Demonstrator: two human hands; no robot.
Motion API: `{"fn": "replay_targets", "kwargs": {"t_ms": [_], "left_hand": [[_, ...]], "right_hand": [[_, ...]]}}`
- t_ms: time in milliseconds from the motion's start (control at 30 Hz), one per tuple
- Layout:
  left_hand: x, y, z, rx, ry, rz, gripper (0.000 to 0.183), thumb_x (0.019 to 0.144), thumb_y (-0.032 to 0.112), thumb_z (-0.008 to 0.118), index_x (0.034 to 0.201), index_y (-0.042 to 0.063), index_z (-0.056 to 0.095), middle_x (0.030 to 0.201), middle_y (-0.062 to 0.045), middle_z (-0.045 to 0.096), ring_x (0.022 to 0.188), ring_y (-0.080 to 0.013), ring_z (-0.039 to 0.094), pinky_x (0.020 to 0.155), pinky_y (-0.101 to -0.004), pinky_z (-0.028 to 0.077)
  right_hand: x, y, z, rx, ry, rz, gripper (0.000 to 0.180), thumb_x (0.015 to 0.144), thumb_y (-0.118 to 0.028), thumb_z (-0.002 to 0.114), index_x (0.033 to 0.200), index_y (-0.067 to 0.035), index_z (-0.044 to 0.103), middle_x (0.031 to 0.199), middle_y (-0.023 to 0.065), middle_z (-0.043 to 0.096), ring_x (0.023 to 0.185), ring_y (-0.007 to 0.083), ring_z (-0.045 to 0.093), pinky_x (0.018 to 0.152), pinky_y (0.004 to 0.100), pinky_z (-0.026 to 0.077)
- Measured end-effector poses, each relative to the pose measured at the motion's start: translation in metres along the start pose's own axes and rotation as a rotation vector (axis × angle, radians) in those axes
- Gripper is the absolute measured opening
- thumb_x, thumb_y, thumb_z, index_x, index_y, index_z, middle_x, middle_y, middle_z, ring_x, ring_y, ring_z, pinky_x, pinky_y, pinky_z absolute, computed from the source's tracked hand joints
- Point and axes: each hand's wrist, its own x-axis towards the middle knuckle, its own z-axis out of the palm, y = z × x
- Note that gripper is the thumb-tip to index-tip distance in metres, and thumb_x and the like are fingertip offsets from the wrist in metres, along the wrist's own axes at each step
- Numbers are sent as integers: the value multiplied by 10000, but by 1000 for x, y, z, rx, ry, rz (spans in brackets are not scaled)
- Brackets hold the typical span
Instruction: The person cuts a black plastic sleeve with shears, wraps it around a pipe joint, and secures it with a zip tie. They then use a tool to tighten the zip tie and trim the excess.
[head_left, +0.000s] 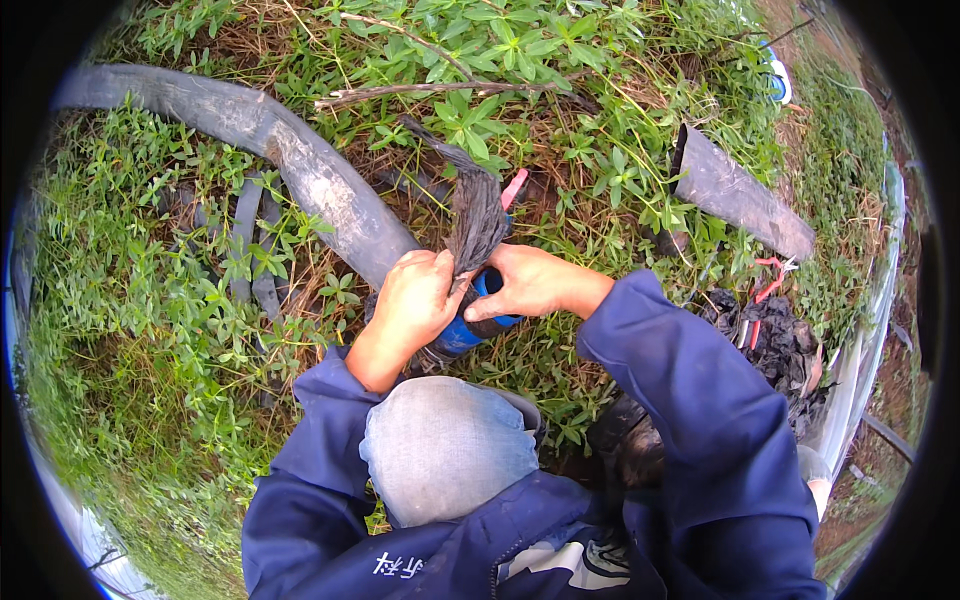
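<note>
A crumpled strip of black plastic film (478, 210) rises from the fingers of my left hand (411, 296), which pinches its lower end. Close beside it, my right hand (532, 279) curls its thumb and fingers around the open end of a blue pipe fitting (459, 336). Dark material is wrapped around part of the fitting, under my right thumb. A grey-black flexible hose (337, 180) runs from the upper left down to the fitting; my left hand hides where they meet. Just beyond my hands lies a pink-handled object (514, 189), partly covered.
Dry sticks (442, 88) lie in the green weeds ahead. A cut piece of black hose (742, 191) rests at the right, above crumpled black plastic (780, 345) and a red strip (770, 279). Flat dark strips (246, 232) lie left. My jeans-covered knee (450, 450) is just below the fitting.
</note>
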Motion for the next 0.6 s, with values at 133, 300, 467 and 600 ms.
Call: {"fn": "replay_targets", "kwargs": {"t_ms": [133,300,467,600], "left_hand": [[16,-21,-5,143,263,179,257,874,166,775,815,-15,601,762,-162,582,809,-399,615,1022,-550,485],[38,-31,4,268,179,207,342,898,272,748,663,61,615,728,-92,608,760,-320,619,785,-431,462],[57,-24,-2,152,455,81,230,876,197,773,787,40,630,824,-136,623,794,-380,602,784,-473,470],[16,-3,-10,-99,364,228,241,816,166,812,814,67,593,805,-118,585,762,-360,583,695,-469,464]], "right_hand": [[11,-16,5,-324,-13,74,543,792,-525,797,1061,-60,718,966,155,739,944,366,717,825,470,555],[24,-26,10,-391,45,268,419,833,-492,751,1001,-109,767,930,118,753,927,337,732,818,467,564],[37,-5,10,-349,-28,445,485,838,-495,760,1084,-78,778,998,148,766,968,345,734,874,461,564],[40,30,26,150,133,513,502,870,-425,804,1106,14,744,991,211,746,924,323,730,856,426,550]]}}
